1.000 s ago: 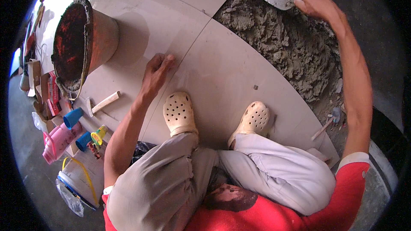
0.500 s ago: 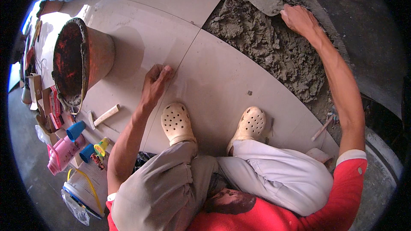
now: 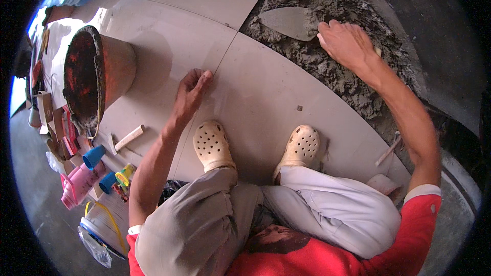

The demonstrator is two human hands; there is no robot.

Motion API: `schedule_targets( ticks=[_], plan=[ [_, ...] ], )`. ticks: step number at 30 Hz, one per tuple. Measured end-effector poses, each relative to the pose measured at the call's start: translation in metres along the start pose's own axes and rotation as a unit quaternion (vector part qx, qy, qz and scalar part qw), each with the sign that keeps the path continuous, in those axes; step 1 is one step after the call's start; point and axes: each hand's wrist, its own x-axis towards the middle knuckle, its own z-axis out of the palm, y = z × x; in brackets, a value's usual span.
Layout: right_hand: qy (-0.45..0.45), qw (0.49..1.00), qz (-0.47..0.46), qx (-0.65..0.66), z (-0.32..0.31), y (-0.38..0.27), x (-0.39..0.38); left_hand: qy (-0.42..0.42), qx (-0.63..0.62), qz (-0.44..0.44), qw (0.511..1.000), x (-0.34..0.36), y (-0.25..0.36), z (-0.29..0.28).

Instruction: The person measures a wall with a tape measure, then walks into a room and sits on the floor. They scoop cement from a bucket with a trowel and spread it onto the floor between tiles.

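My right hand (image 3: pixel 348 46) is wrapped round the handle of a trowel (image 3: pixel 290 23). Its leaf-shaped blade lies over rough grey mortar (image 3: pixel 353 92) and points left. Some mortar sits on the blade's end near my fingers, and the handle's tip shows behind my wrist. Fingers curled in and thumb against them, my left hand (image 3: pixel 195 88) hovers over the pale floor tiles (image 3: pixel 266 82) near a joint, with nothing visible in it. My cream clogs (image 3: pixel 303 145) stand on the tile below the mortar.
A mortar-stained bucket (image 3: pixel 120 66) tips its mouth leftward at the left. Below it lie a hammer (image 3: pixel 130 138), a pink jug (image 3: pixel 79 184), blue cups (image 3: pixel 93 157) and a white pail (image 3: pixel 105 227). Another wooden-handled tool (image 3: pixel 388 151) rests by the right tile edge.
My right hand and the trowel have moved left and toward me over the mortar. The left hand has shifted slightly up and right, its fingers still curled.
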Motion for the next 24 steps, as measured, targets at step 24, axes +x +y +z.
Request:
schedule_targets(
  ticks=[24],
  plan=[
    [0.025, 0.997, 0.06, 0.052, 0.031, 0.089, 0.071, -0.004, -0.004, 0.008, 1.0, -0.002, -0.006, -0.007]
  ],
)
